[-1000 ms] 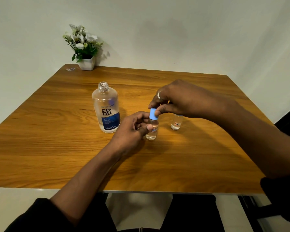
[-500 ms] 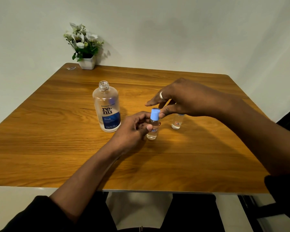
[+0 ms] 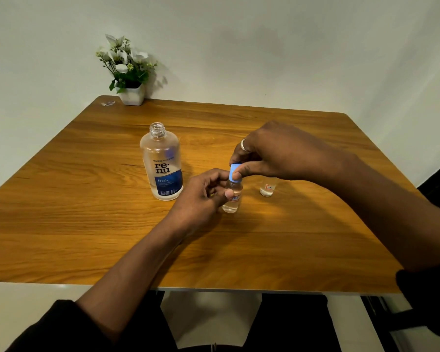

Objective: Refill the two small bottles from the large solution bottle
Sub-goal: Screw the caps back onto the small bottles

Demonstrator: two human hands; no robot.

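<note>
Our left hand [image 3: 201, 196] grips 1 small bottle [image 3: 232, 203]; our right hand [image 3: 277, 153] pinches its blue cap [image 3: 233, 172]. The big bottle [image 3: 161, 163] stands open just left. Bottle 2 [image 3: 267, 189] stands right, its top hidden under our right hand.

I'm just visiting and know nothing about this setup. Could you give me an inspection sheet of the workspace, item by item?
Surface: brown wood-grain table, no spill seen.
Job's things: large clear solution bottle with blue label, upright, uncapped; small clear capped bottle, upright on the table; second small clear bottle, upright to its right, top hidden.
Clutter: white pot of white flowers and small clear scrap at the far left corner.
Grips: left hand holds the capped bottle's body; right hand pinches its light-blue cap.
Cables: nothing seen.
Surroundings: plain pale wall.
</note>
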